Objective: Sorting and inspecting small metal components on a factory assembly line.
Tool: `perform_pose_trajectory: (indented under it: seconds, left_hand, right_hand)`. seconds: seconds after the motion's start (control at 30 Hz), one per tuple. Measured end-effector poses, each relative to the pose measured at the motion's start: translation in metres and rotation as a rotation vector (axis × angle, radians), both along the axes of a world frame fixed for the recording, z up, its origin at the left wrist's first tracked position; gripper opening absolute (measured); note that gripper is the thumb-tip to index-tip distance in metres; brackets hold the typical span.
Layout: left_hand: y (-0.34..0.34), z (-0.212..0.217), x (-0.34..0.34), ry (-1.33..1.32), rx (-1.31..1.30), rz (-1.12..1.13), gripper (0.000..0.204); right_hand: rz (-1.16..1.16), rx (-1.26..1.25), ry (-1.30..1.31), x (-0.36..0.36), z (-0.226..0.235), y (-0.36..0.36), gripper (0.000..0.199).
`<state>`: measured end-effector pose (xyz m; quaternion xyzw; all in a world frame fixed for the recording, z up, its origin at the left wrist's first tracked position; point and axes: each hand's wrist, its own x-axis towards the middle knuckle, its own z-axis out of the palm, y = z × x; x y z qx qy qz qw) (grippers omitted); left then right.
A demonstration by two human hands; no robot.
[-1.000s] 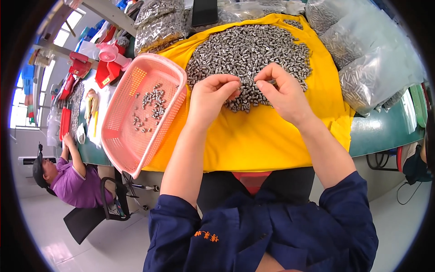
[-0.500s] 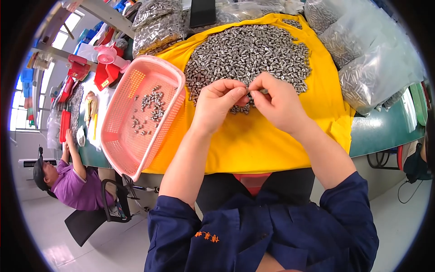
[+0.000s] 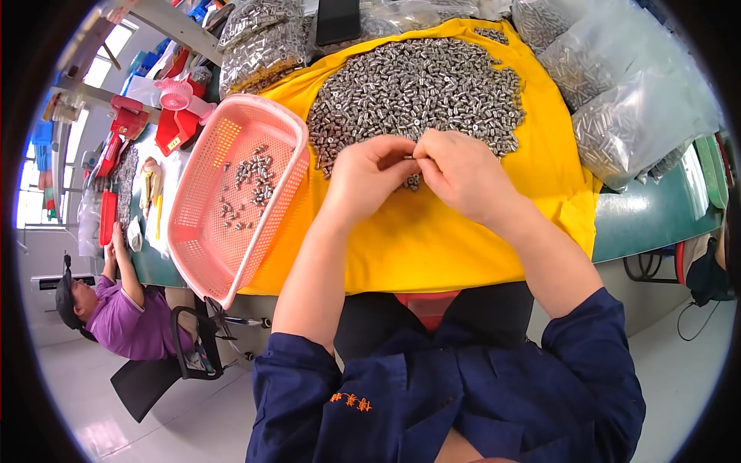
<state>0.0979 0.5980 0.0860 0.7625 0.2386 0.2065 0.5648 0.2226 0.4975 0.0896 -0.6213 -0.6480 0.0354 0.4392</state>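
Observation:
A wide heap of small metal cylindrical parts [image 3: 409,89] covers the far part of a yellow cloth [image 3: 432,247] spread over the table. Just over the near edge of the heap, my left hand [image 3: 367,179] and my right hand [image 3: 465,171] meet at the fingertips. Both are closed in a pinch. Whatever lies between the fingers is hidden or too small to make out. To the left stands a pink perforated plastic basket [image 3: 202,266], tilted in the view, with a scatter of the same metal parts on its bottom.
Clear bags of metal parts [image 3: 617,127] crowd the right side, and more bags [image 3: 262,46] are stacked at the back left near a dark phone [image 3: 337,21]. Beyond the basket are a pink fan [image 3: 177,94] and red bins [image 3: 177,130]. A person in purple [image 3: 135,320] sits at far left.
My right hand has turned and its fingers have closed in over the left fingertips. The whole view has shifted slightly, and the basket's contents look the same.

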Motion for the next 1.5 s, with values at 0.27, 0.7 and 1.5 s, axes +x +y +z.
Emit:
perform_pose_trajectory:
  seconds: [0.27,0.7,1.5]
  left_hand:
    - [0.011,-0.005,-0.003,-0.162,0.154,0.175,0.014]
    - [0.006,-0.007,-0.005,-0.379,-0.722,-0.071,0.016]
    - [0.024,0.064,-0.105,0.222,0.697,0.751,0.018]
  right_hand:
    - [-0.118,0.013,0.255,0.002,0.011,-0.004,0.007]
    - [0.048,-0.038,0.484,-0.001,0.012,-0.004,0.006]
    - [-0.044,-0.035,0.591,0.005,0.008,0.000,0.008]
